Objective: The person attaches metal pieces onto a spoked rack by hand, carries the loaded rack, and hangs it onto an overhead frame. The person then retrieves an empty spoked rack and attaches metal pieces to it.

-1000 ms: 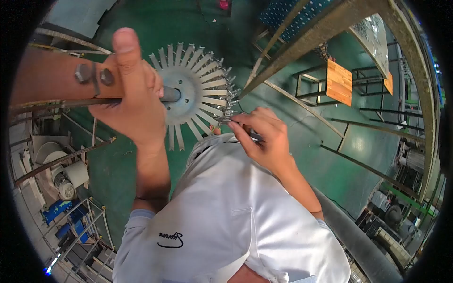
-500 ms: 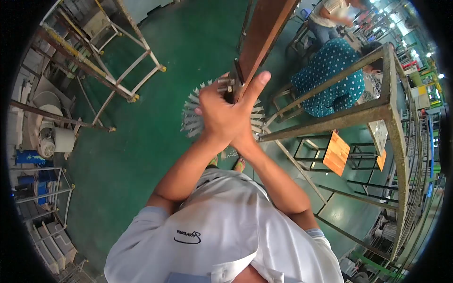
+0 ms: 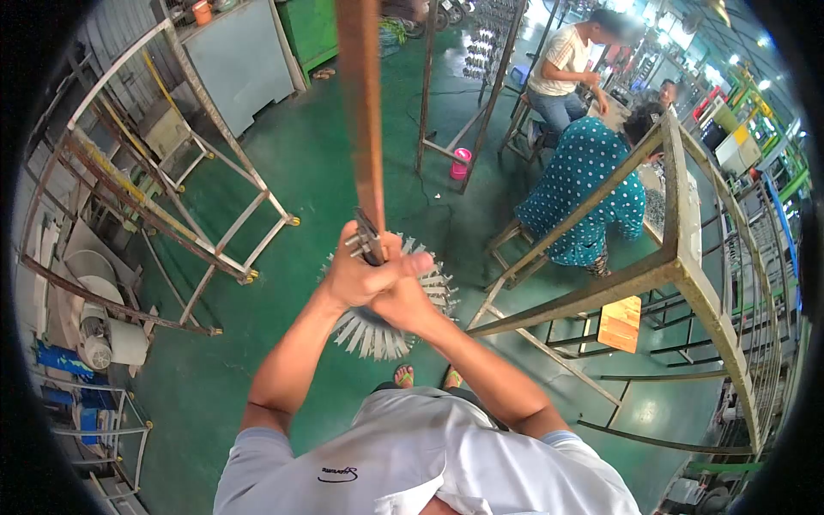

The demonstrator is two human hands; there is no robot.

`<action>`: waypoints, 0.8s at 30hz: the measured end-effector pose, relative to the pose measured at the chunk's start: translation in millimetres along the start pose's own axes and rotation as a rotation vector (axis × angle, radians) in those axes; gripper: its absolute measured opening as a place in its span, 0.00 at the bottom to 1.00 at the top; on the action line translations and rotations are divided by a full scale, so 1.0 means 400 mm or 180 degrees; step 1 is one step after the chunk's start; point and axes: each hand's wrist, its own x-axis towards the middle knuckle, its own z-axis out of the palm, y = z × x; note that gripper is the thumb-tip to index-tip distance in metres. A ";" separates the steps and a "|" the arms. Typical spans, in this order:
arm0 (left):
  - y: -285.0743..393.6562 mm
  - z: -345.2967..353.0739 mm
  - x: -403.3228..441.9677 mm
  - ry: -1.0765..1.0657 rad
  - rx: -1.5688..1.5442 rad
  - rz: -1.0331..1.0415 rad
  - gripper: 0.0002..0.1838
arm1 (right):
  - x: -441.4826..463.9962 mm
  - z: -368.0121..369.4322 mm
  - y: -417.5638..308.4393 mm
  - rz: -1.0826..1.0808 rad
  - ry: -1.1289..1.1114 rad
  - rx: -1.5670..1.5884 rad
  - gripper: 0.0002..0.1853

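Note:
My left hand point(image 3: 354, 276) and my right hand point(image 3: 402, 300) are closed together around the lower end of a long reddish-brown bar point(image 3: 367, 129). The left hand lies on top, its thumb pointing right, and partly hides the right. At the grip, a dark metal fitting with small prongs point(image 3: 369, 237) shows beside the left fingers. The bar rises away from me and leaves the top of the view, its upper part blurred. Below my hands is a round piece with pale metal strips point(image 3: 379, 342) fanning outward; its centre is hidden, and I cannot tell whether it joins the bar.
Metal frames stand at left point(image 3: 206, 249) and close at right point(image 3: 592, 287). A person in a dotted teal top point(image 3: 588, 184) sits at a worktable, another in a light shirt point(image 3: 562, 73) nearby. A pink bucket point(image 3: 461, 163) and a wooden-topped stool point(image 3: 620, 324) are on the green floor.
The bar has swung from a rightward slant to nearly upright in view. Both hands have moved left and lower in view, still gripping it. The camera view has shifted, showing more ahead.

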 end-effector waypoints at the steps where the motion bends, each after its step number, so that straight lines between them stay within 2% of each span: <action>1: -0.014 -0.017 0.007 0.0242 0.0062 -0.0047 0.27 | 0.027 -0.003 0.003 0.0034 -0.0217 0.0010 0.32; 2: -0.027 -0.032 0.017 0.0288 -0.0008 0.0281 0.28 | 0.046 -0.015 -0.003 0.0069 -0.0434 0.0055 0.24; 5: -0.009 -0.073 0.036 0.0406 -0.0175 0.0091 0.29 | 0.055 -0.079 -0.076 -0.0168 -0.0297 -0.1584 0.32; 6: -0.019 -0.089 0.045 0.0391 -0.0123 0.0156 0.30 | 0.051 -0.105 -0.106 -0.0089 -0.0062 -0.1140 0.33; 8: -0.023 -0.120 0.063 0.0436 -0.0027 0.0132 0.29 | 0.034 -0.152 -0.124 -0.0233 0.0643 -0.1234 0.26; 11: -0.042 -0.163 0.105 0.0673 -0.0184 0.0179 0.30 | -0.037 -0.220 -0.014 0.0335 0.1550 -0.1082 0.17; 12: -0.048 -0.185 0.120 0.0698 -0.0243 0.0145 0.30 | -0.078 -0.246 0.065 0.0543 0.1631 -0.1138 0.16; 14: -0.072 -0.226 0.156 0.0832 -0.0206 0.0220 0.29 | -0.171 -0.273 0.223 0.1486 0.1847 -0.1108 0.15; 16: -0.084 -0.266 0.194 0.0916 -0.0152 0.0102 0.29 | -0.321 -0.285 0.440 0.2269 0.1750 -0.0894 0.15; 18: -0.104 -0.315 0.239 0.0839 -0.0291 0.0082 0.29 | -0.426 -0.258 0.502 0.2684 0.1117 -0.2041 0.16; 19: -0.119 -0.338 0.263 0.0910 -0.0290 0.0002 0.29 | -0.555 -0.250 0.625 0.2872 0.0897 -0.2025 0.19; 20: -0.129 -0.360 0.287 0.0971 -0.0276 -0.0075 0.28 | -0.660 -0.236 0.723 0.2759 0.0330 -0.2485 0.18; 21: -0.139 -0.383 0.314 0.1022 -0.0264 -0.0128 0.28 | -0.725 -0.221 0.740 0.3234 0.0941 -0.1601 0.20; 22: -0.162 -0.415 0.340 0.0980 -0.0227 -0.0158 0.28 | -0.766 -0.211 0.756 0.3523 0.0824 -0.1678 0.19; 24: -0.192 -0.465 0.398 0.0968 -0.0338 -0.0123 0.27 | -0.775 -0.191 0.754 0.4109 0.0154 -0.2129 0.17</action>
